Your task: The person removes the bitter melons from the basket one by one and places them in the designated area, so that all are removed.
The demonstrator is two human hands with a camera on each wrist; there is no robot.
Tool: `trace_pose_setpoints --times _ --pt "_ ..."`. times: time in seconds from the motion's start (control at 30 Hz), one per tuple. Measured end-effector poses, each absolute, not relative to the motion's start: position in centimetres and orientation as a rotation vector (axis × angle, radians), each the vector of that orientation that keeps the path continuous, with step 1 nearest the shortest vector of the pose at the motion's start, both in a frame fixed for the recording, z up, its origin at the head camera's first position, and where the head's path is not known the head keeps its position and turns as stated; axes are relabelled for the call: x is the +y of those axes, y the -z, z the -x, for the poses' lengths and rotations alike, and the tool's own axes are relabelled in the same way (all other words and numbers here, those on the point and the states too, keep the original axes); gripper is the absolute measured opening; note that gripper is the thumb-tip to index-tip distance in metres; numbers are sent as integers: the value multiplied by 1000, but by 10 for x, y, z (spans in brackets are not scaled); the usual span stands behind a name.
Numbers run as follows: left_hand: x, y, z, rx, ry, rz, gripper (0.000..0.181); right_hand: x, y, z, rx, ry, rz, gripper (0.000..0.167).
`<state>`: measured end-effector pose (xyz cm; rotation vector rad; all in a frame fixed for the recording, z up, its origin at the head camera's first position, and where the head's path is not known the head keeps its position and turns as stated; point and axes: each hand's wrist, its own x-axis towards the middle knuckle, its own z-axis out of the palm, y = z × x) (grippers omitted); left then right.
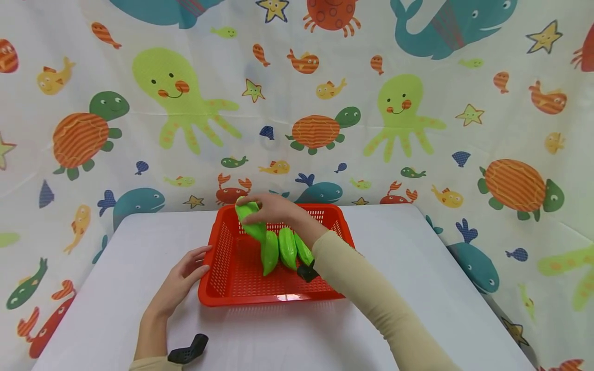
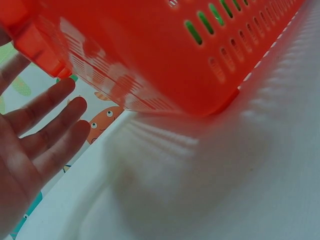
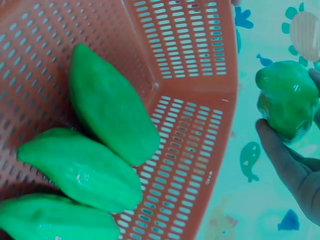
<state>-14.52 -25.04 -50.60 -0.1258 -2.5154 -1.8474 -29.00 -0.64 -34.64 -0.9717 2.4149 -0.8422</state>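
My right hand [image 1: 271,207] grips a green, ridged, mango-like fruit [image 1: 250,221] above the back left part of a red perforated basket [image 1: 241,300]. In the right wrist view this fruit [image 3: 289,100] is pinched between thumb and fingers, beside the basket rim. Several similar green fruits [image 1: 287,247] lie side by side on the basket floor, the tapered ends pointing different ways. My left hand [image 1: 178,281] touches the basket's left rim with its fingertips; in the left wrist view that hand [image 2: 40,135] has its fingers spread, fairly straight, beside the basket wall [image 2: 135,60].
The basket stands on a white-covered table [image 1: 417,247]. Behind it hangs a white curtain [image 1: 269,113] printed with sea animals. Black wrist-worn devices show at the left wrist [image 1: 187,350] and the right wrist [image 1: 308,272].
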Motion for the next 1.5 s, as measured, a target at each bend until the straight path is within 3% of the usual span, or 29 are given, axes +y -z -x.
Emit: trace_pose_setpoints --times 0.83,1.5 --pt "-241 507 133 -2511 1843 89 56 80 318 252 2359 1481 792 46" --pt "-236 506 124 -2517 1839 63 57 147 333 250 2449 1632 637 47"
